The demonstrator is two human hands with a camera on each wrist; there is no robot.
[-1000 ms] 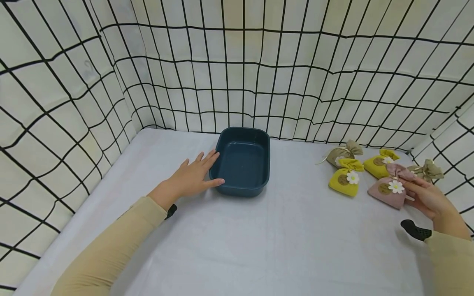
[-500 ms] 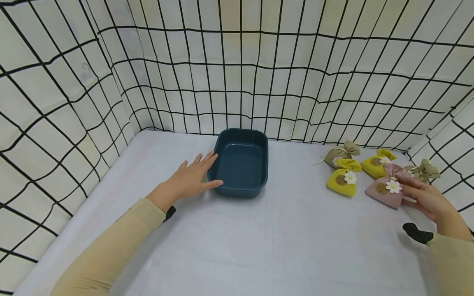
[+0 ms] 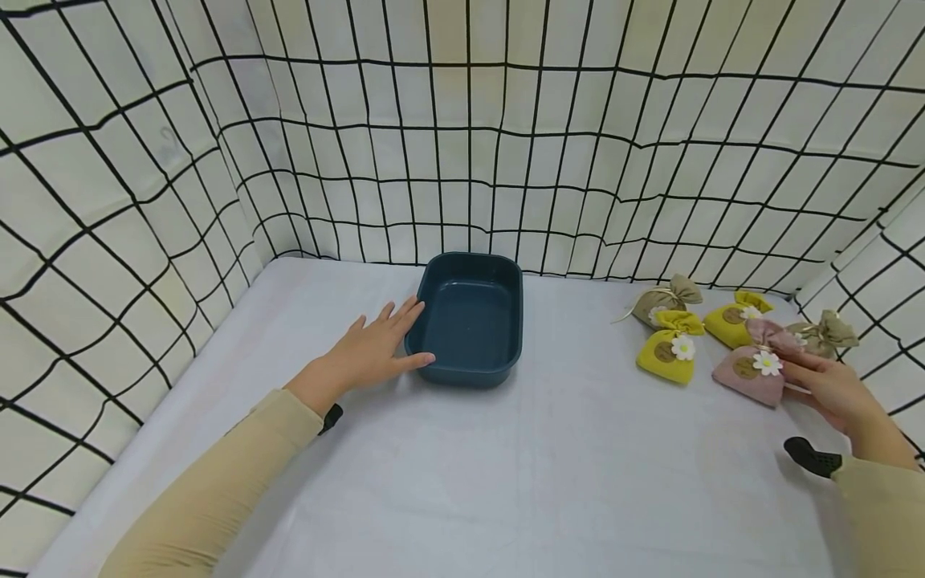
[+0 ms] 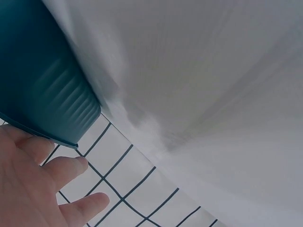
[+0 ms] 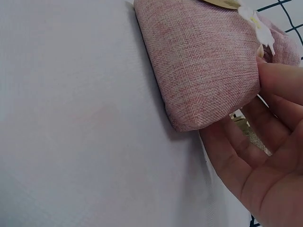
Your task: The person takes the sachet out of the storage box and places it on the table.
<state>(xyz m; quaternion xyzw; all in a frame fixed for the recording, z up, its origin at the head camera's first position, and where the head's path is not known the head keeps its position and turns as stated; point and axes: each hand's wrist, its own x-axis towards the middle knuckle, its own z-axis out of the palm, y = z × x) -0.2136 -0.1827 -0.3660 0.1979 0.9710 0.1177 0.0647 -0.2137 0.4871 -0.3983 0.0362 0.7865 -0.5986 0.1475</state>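
My left hand (image 3: 368, 353) lies with spread fingers at the left side of a dark blue rectangular tub (image 3: 473, 373), fingertips right at its rim. The left wrist view shows the tub's ribbed outer wall (image 4: 66, 99) above the fingers (image 4: 68, 170). At the right, my right hand (image 3: 838, 397) holds the edge of a pink drawstring pouch (image 3: 747, 381) with a white daisy and a round brown patch. In the right wrist view, the pouch's woven cloth (image 5: 203, 66) sits between the digits, with some fingers (image 5: 222, 151) reaching under it.
Around the pink pouch lie two yellow pouches, a near one (image 3: 663, 365) and a far one (image 3: 726, 325), plus two beige pouches, left (image 3: 661, 301) and right (image 3: 824, 333). A black wire grid (image 3: 470, 128) rises behind the white-covered table (image 3: 462, 482) and at both sides.
The head view has shifted slightly. The right hand has moved a little to the right against the pink pouch; the left hand stays at the tub.
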